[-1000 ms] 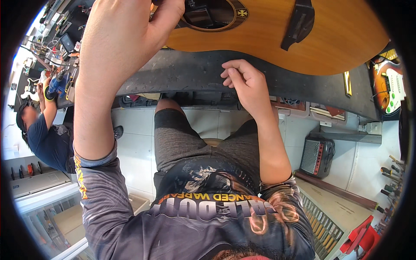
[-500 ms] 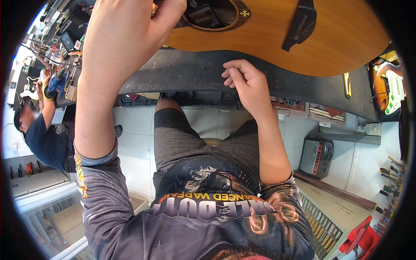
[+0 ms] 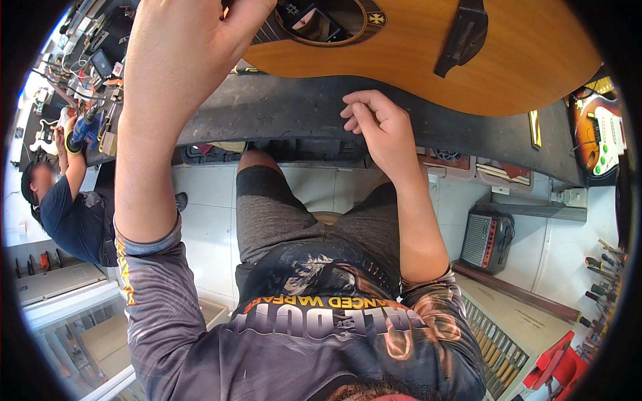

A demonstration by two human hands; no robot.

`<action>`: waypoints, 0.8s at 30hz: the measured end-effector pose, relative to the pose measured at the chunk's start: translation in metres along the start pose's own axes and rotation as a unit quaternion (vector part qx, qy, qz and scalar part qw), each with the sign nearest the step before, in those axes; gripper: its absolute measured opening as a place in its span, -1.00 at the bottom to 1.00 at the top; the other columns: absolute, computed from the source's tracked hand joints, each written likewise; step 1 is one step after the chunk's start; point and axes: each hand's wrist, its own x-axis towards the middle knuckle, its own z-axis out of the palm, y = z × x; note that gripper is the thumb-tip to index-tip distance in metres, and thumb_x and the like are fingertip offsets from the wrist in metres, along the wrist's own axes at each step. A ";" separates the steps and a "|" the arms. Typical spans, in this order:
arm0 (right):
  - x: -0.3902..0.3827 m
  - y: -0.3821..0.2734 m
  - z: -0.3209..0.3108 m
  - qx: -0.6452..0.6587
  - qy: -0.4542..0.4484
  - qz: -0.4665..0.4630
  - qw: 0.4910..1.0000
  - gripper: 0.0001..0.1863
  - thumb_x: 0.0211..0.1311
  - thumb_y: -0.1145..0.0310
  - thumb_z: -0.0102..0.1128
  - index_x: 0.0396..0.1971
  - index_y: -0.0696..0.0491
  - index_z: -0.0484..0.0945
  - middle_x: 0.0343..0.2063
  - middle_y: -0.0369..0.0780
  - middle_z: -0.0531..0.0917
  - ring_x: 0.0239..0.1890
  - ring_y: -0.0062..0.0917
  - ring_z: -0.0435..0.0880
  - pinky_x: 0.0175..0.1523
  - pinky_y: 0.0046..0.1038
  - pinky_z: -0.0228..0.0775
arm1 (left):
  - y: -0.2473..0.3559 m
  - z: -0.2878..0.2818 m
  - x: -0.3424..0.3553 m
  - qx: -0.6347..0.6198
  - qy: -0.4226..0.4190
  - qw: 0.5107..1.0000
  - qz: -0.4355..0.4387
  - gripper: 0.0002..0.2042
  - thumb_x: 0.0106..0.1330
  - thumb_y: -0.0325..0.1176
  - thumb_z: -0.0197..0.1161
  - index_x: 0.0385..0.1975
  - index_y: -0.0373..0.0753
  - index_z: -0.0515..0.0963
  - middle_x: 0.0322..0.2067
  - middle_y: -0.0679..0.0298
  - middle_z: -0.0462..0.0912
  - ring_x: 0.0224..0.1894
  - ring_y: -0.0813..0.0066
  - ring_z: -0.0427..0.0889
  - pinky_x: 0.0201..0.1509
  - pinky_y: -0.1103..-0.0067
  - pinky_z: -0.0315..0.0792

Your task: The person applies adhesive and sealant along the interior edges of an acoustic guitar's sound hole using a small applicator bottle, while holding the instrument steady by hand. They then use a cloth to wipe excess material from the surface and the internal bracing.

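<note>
An acoustic guitar with an amber top lies on the dark workbench, its bridge at the right. In its round soundhole, a dark rectangular object with a glossy face shows. My left hand is at the upper edge, beside the soundhole and over the strings' end of the fretboard. Its fingertips are cut off or hidden, so what they touch cannot be made out. My right hand hovers over the bench's front edge, below the guitar, fingers loosely bent with nothing in them.
The dark workbench runs across in front of me. A sunburst electric guitar is at the right. A small amplifier stands on the floor. At the left, a co-worker works near a bench crowded with tools and cables.
My left hand has shifted slightly left and up, showing more of the fretboard's end. A bright reflection now shows on the object in the soundhole. My right hand has barely moved.
</note>
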 end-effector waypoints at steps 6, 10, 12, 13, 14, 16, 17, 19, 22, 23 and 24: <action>0.000 -0.001 0.000 0.002 -0.006 0.004 1.000 -0.79 0.65 0.46 0.12 0.02 0.19 0.71 -0.24 -0.23 0.82 -0.27 -0.60 0.77 -0.12 -0.51 0.61 | 0.000 0.004 -0.002 0.079 0.030 0.994 0.064 -0.84 0.54 -0.48 0.28 -0.16 -0.27 0.38 -0.55 0.29 0.41 -0.56 0.60 0.38 -0.45 0.58 0.28; 0.000 0.001 0.000 0.003 -0.001 0.000 1.000 -0.81 0.60 0.48 0.15 0.01 0.21 0.70 -0.26 -0.20 0.82 -0.28 -0.56 0.80 -0.13 -0.48 0.65 | 0.017 0.001 0.000 0.112 0.013 0.993 0.020 -0.84 0.54 -0.48 0.27 -0.16 -0.27 0.38 -0.55 0.29 0.43 -0.57 0.60 0.38 -0.45 0.59 0.29; 0.000 0.001 0.000 0.003 -0.003 -0.002 1.000 -0.81 0.60 0.48 0.15 0.01 0.21 0.70 -0.26 -0.20 0.82 -0.28 -0.56 0.81 -0.13 -0.48 0.66 | 0.002 -0.002 0.000 0.007 -0.009 1.000 -0.023 -0.83 0.54 -0.48 0.28 -0.16 -0.27 0.38 -0.55 0.28 0.44 -0.57 0.60 0.42 -0.45 0.59 0.31; 0.000 0.001 0.000 0.003 -0.003 -0.004 1.000 -0.81 0.60 0.48 0.15 0.00 0.21 0.71 -0.26 -0.19 0.82 -0.28 -0.56 0.81 -0.13 -0.48 0.66 | 0.002 0.004 -0.003 0.008 -0.009 1.000 -0.024 -0.83 0.54 -0.48 0.28 -0.16 -0.27 0.38 -0.55 0.28 0.44 -0.57 0.60 0.42 -0.45 0.59 0.31; 0.001 0.001 0.001 0.002 -0.003 -0.006 1.000 -0.81 0.60 0.48 0.15 0.00 0.21 0.71 -0.27 -0.19 0.82 -0.28 -0.56 0.81 -0.14 -0.48 0.65 | 0.005 0.013 -0.006 0.061 0.048 0.997 0.025 -0.83 0.55 -0.48 0.28 -0.16 -0.27 0.38 -0.55 0.28 0.45 -0.57 0.60 0.44 -0.45 0.60 0.32; 0.000 0.001 0.000 0.001 -0.003 -0.003 1.000 -0.80 0.62 0.47 0.14 0.01 0.20 0.71 -0.26 -0.21 0.82 -0.28 -0.59 0.79 -0.13 -0.50 0.63 | 0.005 0.017 -0.007 0.112 0.102 0.986 0.075 -0.83 0.55 -0.47 0.28 -0.16 -0.27 0.38 -0.55 0.28 0.46 -0.57 0.60 0.46 -0.45 0.60 0.32; -0.001 0.001 0.000 0.001 -0.005 -0.001 1.000 -0.80 0.64 0.47 0.12 0.02 0.19 0.71 -0.25 -0.23 0.82 -0.27 -0.61 0.77 -0.12 -0.51 0.61 | 0.002 0.013 -0.007 0.085 0.086 0.991 0.061 -0.82 0.56 -0.46 0.29 -0.16 -0.26 0.38 -0.55 0.29 0.46 -0.56 0.61 0.46 -0.45 0.61 0.32; -0.001 0.000 -0.001 -0.002 -0.003 -0.001 1.000 -0.80 0.64 0.47 0.12 0.02 0.19 0.71 -0.25 -0.23 0.82 -0.27 -0.61 0.77 -0.12 -0.51 0.62 | 0.003 0.009 -0.006 0.058 0.069 0.995 0.046 -0.82 0.57 -0.45 0.29 -0.16 -0.26 0.38 -0.55 0.30 0.46 -0.56 0.62 0.47 -0.45 0.61 0.32; -0.001 -0.001 0.000 -0.005 -0.003 -0.003 1.000 -0.80 0.64 0.46 0.13 0.02 0.19 0.71 -0.25 -0.23 0.82 -0.27 -0.60 0.78 -0.12 -0.51 0.62 | 0.004 0.004 -0.011 0.089 0.041 0.995 -0.013 -0.81 0.58 -0.43 0.30 -0.17 -0.25 0.38 -0.54 0.32 0.48 -0.56 0.64 0.47 -0.45 0.61 0.32; 0.000 -0.001 0.000 -0.005 -0.004 -0.004 1.000 -0.79 0.64 0.46 0.13 0.02 0.19 0.71 -0.25 -0.23 0.82 -0.27 -0.60 0.78 -0.12 -0.51 0.62 | -0.006 0.003 -0.015 0.088 0.046 0.995 -0.002 -0.81 0.58 -0.42 0.31 -0.17 -0.25 0.38 -0.51 0.32 0.48 -0.52 0.66 0.48 -0.43 0.62 0.31; 0.000 0.000 0.000 -0.005 -0.004 -0.003 1.000 -0.79 0.64 0.46 0.13 0.02 0.19 0.71 -0.25 -0.23 0.82 -0.27 -0.60 0.78 -0.12 -0.51 0.62 | -0.012 0.003 -0.018 0.086 0.052 0.995 0.009 -0.80 0.58 -0.41 0.32 -0.17 -0.25 0.39 -0.49 0.32 0.49 -0.49 0.68 0.49 -0.42 0.64 0.31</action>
